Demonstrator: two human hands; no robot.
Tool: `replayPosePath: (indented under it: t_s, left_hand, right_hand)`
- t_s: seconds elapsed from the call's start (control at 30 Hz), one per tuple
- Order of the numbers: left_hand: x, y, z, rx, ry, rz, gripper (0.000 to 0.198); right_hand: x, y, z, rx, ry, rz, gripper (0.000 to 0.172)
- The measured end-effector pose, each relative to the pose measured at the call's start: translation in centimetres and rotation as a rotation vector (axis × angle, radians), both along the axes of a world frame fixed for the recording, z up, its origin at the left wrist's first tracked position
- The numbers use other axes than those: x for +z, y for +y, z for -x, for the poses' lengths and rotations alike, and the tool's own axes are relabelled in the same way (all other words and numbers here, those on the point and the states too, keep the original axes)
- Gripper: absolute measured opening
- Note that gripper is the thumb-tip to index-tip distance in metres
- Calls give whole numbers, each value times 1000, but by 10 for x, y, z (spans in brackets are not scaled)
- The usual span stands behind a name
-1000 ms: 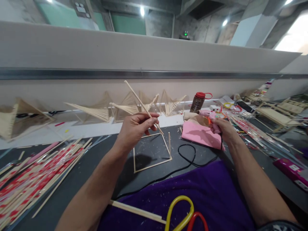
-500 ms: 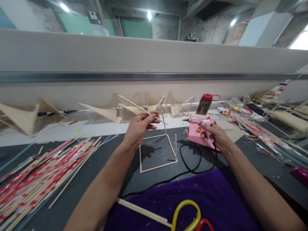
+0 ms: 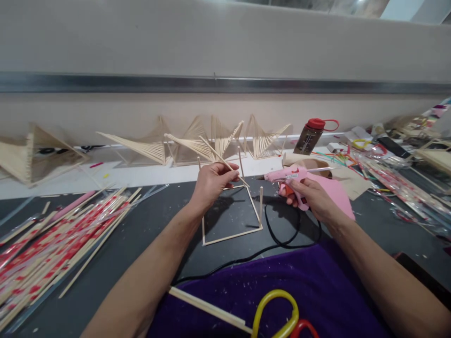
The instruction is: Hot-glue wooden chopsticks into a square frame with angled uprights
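Between the thumb and fingers of my left hand (image 3: 215,182) a thin wooden stick (image 3: 214,152) is pinched, slanting down to the right. Below it, on the dark tabletop, lies a square frame of sticks (image 3: 232,236) with upright sticks at some corners; part of it is behind my left hand. My right hand (image 3: 310,192) is wrapped round a pink hot glue gun (image 3: 287,175), fingers at its orange trigger. The gun's dark nozzle points left towards the stick's lower end, apart from it. A black cord (image 3: 268,220) loops on the table beneath the gun.
Several stick models (image 3: 141,146) stand along the wall. Packs of sticks (image 3: 66,244) lie at left. A brown bottle (image 3: 310,136) with a red lid is behind the glue gun. Yellow-handled scissors (image 3: 276,300) and loose sticks (image 3: 207,307) rest on a purple cloth (image 3: 218,286) in front.
The view has tilted down. My right hand has brought the glue gun left, nearer the stick, and away from the pink stand. My left hand still holds the stick above the frame.
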State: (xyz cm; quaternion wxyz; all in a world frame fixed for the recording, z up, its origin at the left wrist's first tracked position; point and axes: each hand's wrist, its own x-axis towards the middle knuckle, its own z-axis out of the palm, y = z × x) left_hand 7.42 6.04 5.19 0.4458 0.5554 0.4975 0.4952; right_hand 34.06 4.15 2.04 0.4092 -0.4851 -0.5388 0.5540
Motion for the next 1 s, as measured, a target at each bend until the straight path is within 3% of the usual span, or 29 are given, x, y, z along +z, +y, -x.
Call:
replayPosePath:
  t_s: [0.13, 0.37, 1.0]
  left_hand:
    - [-13, 6, 0, 16, 40, 33, 21]
    - [-22, 8, -3, 17, 50, 91, 20]
    - [-30, 11, -5, 25, 72, 43, 18]
  right_hand:
    - [-11, 5, 2, -24, -15, 21, 37]
    - [-25, 4, 11, -1, -88, 41, 40]
    - [-26, 0, 19, -31, -123, 92, 43]
